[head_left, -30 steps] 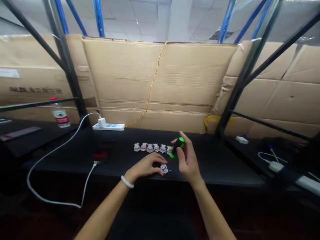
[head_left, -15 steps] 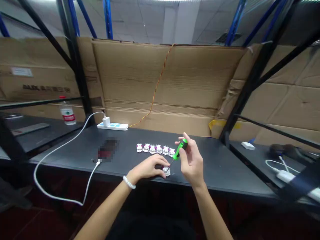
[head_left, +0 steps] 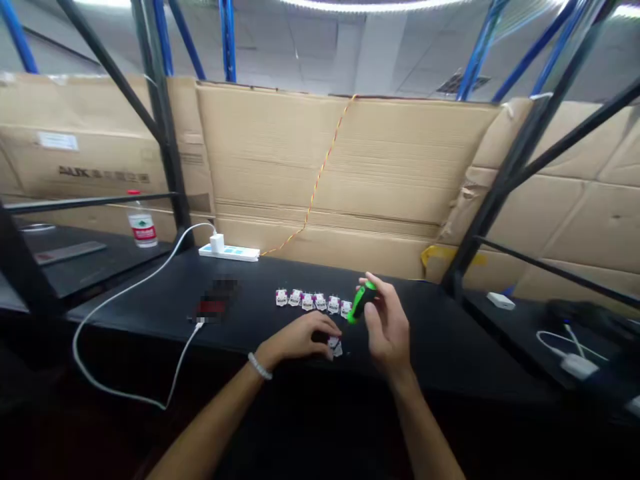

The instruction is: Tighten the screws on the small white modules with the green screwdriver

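My right hand (head_left: 390, 327) is closed round the green and black handle of a screwdriver (head_left: 361, 303), its tip end slanting down and left. Near the table's front edge, my left hand (head_left: 310, 335) has thumb and fingers curled against a small white and purple part (head_left: 335, 345), pressing it to the black tabletop. The part is half hidden by those fingers. The screwdriver's thin shaft is hard to make out, so I cannot tell whether it touches the part. Just beyond my hands, several similar white and purple parts (head_left: 307, 301) lie in a row.
A white power strip (head_left: 235, 253) with a plugged-in charger (head_left: 217, 243) lies at the back left. Its white cable (head_left: 120, 293) loops past the front edge to a blurred dark device (head_left: 215, 303). Cardboard (head_left: 320, 167) walls the back; black posts (head_left: 480, 220) flank the table (head_left: 450, 333).
The screwdriver handle stands slightly more tilted in my right hand. The left hand stays on the small part. The whole view has shifted a little and grown brighter at the back.
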{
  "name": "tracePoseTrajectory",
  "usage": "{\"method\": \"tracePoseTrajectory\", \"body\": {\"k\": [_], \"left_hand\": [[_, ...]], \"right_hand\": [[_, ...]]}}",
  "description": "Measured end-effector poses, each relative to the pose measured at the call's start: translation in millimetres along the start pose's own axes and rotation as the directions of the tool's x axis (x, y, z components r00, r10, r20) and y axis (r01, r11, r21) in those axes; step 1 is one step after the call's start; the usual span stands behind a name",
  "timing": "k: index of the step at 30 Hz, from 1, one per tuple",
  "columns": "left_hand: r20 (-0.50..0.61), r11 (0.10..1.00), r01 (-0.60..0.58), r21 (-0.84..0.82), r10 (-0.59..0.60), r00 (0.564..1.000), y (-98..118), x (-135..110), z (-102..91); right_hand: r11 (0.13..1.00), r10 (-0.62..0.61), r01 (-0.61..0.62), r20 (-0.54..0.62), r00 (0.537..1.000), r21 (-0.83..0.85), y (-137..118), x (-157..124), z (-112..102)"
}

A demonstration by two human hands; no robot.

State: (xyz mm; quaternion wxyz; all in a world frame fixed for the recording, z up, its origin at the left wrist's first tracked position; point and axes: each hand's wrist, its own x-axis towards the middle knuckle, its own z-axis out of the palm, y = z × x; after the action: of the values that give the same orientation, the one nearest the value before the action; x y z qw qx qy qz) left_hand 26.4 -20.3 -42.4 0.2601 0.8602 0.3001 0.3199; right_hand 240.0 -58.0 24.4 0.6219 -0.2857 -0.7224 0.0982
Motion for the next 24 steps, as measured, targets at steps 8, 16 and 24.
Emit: {"method": "tracePoseTrajectory", "body": {"k": [8, 16, 24], "left_hand": [[-0.006, 1.000, -0.007, -0.011, 0.007, 1.000, -1, 0, 0.7], [-0.008, 1.000, 0.012, -0.025, -0.012, 1.000, 3, -3, 1.8], [-0.010, 0.996, 0.071, -0.057, -0.072, 0.997, 9, -6, 3.0]], "right_hand": [[0.991, -0.007, -0.016, -0.176, 0.984, -0.129, 5, 3, 4], [0.999, 0.024, -0.025, -0.028, 0.999, -0.026, 1, 0, -3], [0.981, -0.015, -0.002, -0.084, 0.996, -0.192, -8, 3, -3]]}}
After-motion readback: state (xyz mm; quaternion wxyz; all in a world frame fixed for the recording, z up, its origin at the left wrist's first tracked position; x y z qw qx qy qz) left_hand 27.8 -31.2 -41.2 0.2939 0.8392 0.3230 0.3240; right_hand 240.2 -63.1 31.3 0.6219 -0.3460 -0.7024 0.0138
